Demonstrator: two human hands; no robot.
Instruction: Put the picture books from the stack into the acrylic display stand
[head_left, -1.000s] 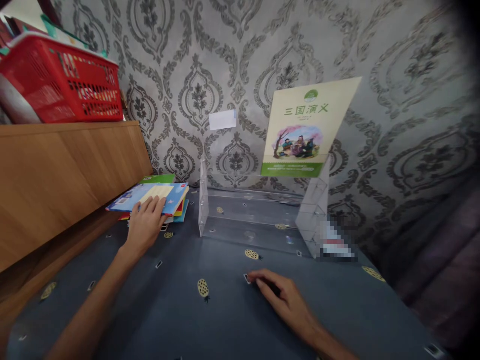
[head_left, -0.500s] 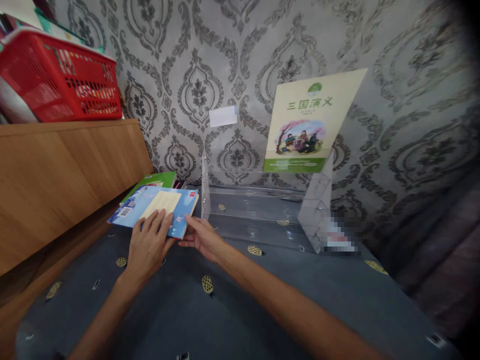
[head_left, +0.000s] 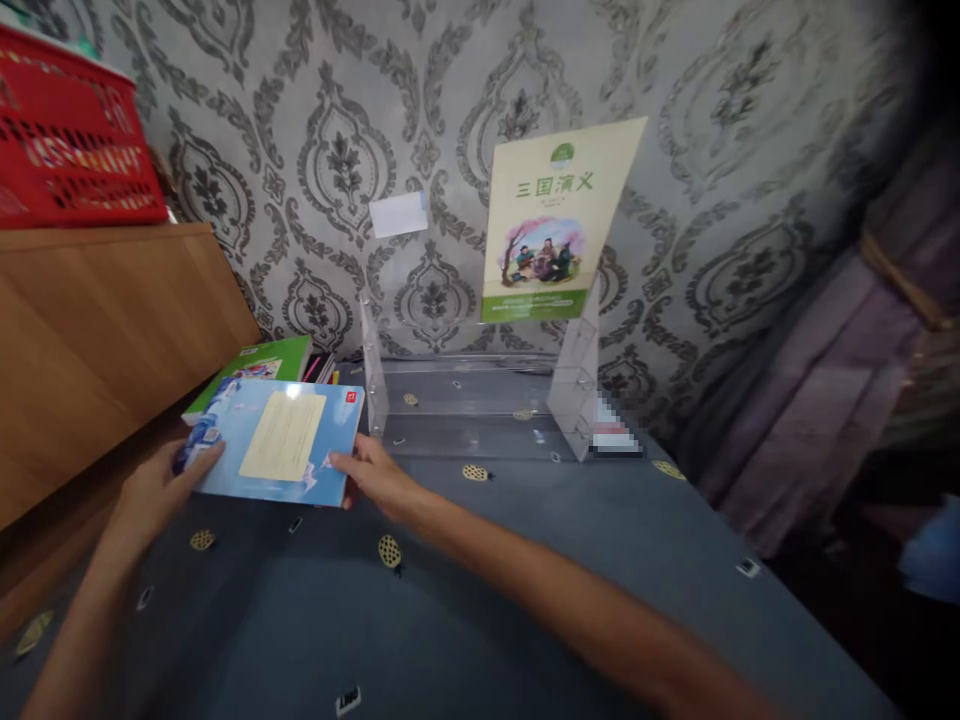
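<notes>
A light-blue book [head_left: 229,425] with a cream text panel is held between both hands, tilted toward me. My left hand [head_left: 154,490] grips its left edge, thumb on the cover. At the right edge, my right hand [head_left: 371,475] pinches it with the thumb on top; the other fingers are partly hidden underneath. Just behind lies a green book [head_left: 266,362] on a pile by the wooden cabinet. To the right stands a clear acrylic book rack [head_left: 574,390], with a cream and green book [head_left: 562,220] upright on its upper tier.
A red plastic basket [head_left: 71,150] sits on the wooden cabinet [head_left: 120,320] at the left. The dark blue cloth [head_left: 480,580] has pineapple prints. A white paper [head_left: 399,214] shows before the patterned wall. A purple curtain [head_left: 817,400] hangs at the right.
My left hand has moved from on top of the blue book to its left edge. The book is now raised and tilted between both hands. The view has shifted right.
</notes>
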